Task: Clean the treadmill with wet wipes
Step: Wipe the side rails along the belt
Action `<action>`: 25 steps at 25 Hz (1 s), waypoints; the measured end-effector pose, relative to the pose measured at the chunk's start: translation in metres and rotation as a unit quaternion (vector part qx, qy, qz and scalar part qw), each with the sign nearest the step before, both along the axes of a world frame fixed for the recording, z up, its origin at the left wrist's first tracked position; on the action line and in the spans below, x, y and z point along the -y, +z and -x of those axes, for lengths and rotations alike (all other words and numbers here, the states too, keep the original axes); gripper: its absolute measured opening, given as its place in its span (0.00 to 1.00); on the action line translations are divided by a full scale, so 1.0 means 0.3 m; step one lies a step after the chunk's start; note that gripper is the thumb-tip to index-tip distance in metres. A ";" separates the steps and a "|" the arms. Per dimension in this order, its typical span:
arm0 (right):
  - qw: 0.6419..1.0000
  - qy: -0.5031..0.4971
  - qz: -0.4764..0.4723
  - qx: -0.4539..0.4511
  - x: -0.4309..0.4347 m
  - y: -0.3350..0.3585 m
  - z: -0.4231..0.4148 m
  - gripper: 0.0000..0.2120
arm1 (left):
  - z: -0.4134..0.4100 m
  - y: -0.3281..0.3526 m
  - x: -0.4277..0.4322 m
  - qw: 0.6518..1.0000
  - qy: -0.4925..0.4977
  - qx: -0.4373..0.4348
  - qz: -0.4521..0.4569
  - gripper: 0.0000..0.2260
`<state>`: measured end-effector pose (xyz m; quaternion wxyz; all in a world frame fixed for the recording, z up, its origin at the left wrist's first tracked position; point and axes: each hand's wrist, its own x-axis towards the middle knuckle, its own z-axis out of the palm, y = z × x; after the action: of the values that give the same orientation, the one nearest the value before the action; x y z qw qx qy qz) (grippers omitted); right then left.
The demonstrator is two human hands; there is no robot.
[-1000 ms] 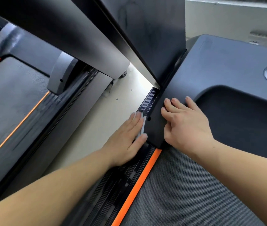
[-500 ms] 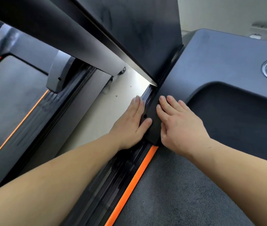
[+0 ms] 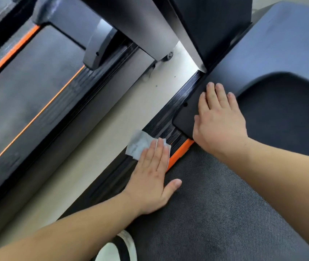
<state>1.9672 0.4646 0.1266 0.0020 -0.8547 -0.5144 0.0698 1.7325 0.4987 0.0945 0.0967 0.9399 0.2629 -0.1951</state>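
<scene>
Wipe pass on treadmill side rail (image 3: pixel 170 110): pressing wet wipe (image 3: pixel 139 146) flat under left hand (image 3: pixel 151 178), fingers straight and together, probably for full contact; bracing right hand (image 3: pixel 219 121), fingers flat, slightly spread, on motor cover (image 3: pixel 253 59) for support.

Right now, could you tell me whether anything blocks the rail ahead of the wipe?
Nothing visible does. The left hand presses the wipe on the ribbed rail, which runs bare ahead; the right hand rests on the cover beside it.
</scene>
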 end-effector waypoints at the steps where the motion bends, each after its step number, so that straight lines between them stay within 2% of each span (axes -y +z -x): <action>1: 1.000 0.005 -0.029 -0.002 0.007 -0.010 -0.001 0.31 | -0.034 -0.003 -0.014 1.000 -0.010 0.011 -0.002 0.40; 4: 0.996 0.034 -0.082 -0.004 -0.010 -0.025 -0.003 0.31 | -0.145 -0.011 -0.073 0.999 -0.033 0.036 0.000 0.40; 6: 0.997 0.043 -0.064 -0.006 -0.031 -0.019 0.010 0.33 | -0.136 -0.008 -0.071 0.999 -0.044 0.028 -0.001 0.40; 9: 0.999 0.029 -0.017 0.004 -0.037 -0.009 0.010 0.29 | -0.033 0.004 -0.033 0.998 -0.069 0.009 0.004 0.39; 11: 0.999 0.035 -0.011 0.012 -0.031 -0.006 0.005 0.32 | 0.006 0.001 -0.030 0.997 -0.079 0.011 0.001 0.38; 14: 0.999 0.036 -0.001 0.015 -0.028 -0.014 0.011 0.31 | -0.005 -0.004 -0.044 0.996 -0.079 0.048 -0.015 0.32; 17: 0.999 0.029 0.014 0.007 -0.034 -0.012 0.022 0.31 | -0.017 0.023 -0.048 0.988 -0.070 0.123 -0.055 0.25; 19: 1.000 0.029 0.012 0.003 -0.035 -0.004 0.020 0.31 | 0.001 0.039 -0.055 0.978 -0.089 0.170 -0.088 0.23; 22: 0.999 0.037 0.000 -0.008 -0.031 -0.003 0.009 0.31 | 0.028 0.040 -0.079 0.978 -0.010 0.175 -0.110 0.26; 25: 0.999 0.034 -0.014 -0.011 -0.020 -0.015 0.009 0.31 | -0.021 0.023 -0.056 0.988 0.143 0.041 -0.044 0.35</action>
<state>1.9644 0.4707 0.1221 0.0178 -0.8358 -0.5440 0.0719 1.7389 0.5155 0.1015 0.0929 0.9031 0.3991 -0.1285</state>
